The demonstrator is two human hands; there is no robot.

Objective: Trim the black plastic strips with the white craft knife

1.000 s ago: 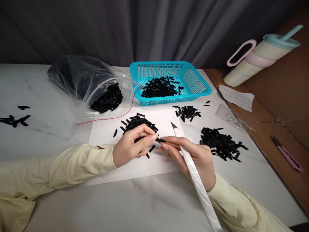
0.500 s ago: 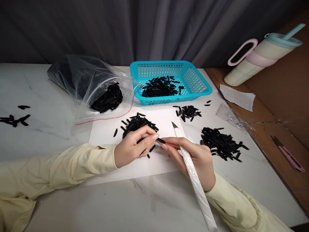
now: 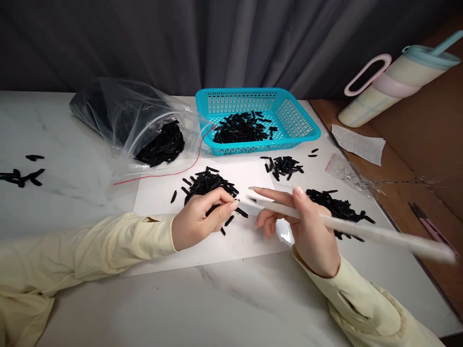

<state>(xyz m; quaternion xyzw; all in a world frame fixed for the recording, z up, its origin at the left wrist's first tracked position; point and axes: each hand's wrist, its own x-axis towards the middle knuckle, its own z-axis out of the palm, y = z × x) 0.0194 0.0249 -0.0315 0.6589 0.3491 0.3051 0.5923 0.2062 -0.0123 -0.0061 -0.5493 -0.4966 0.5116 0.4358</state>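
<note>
Over the white paper sheet [image 3: 173, 258], my left hand [image 3: 202, 217] is closed in a pinch on a small black strip [image 3: 242, 212], which sticks out past the fingertips. To its right, my right hand [image 3: 307, 221] grips a craft knife [image 3: 347, 225] with a white wrapped handle, blurred by motion. The dark pointed tip aims left at the black strip, a short gap away. The knife lies between the thumb and fingers, with the index finger stretched along it. A pile of black strips [image 3: 210, 182] rests on the paper behind my left hand and is partly hidden by it.
Behind stand a clear plastic bag [image 3: 144, 96] of black pieces and a blue basket [image 3: 300, 115] holding more. Other black piles [image 3: 284, 166] lie to the right and far left. A tumbler [image 3: 383, 91], a small plastic bag [image 3: 343, 171] and pink-handled snips [image 3: 430, 226] are at right.
My right hand has drawn back from the black strip and turned, swinging the knife from steep to nearly level, tip pointing left. The left hand keeps its pinch almost in place.
</note>
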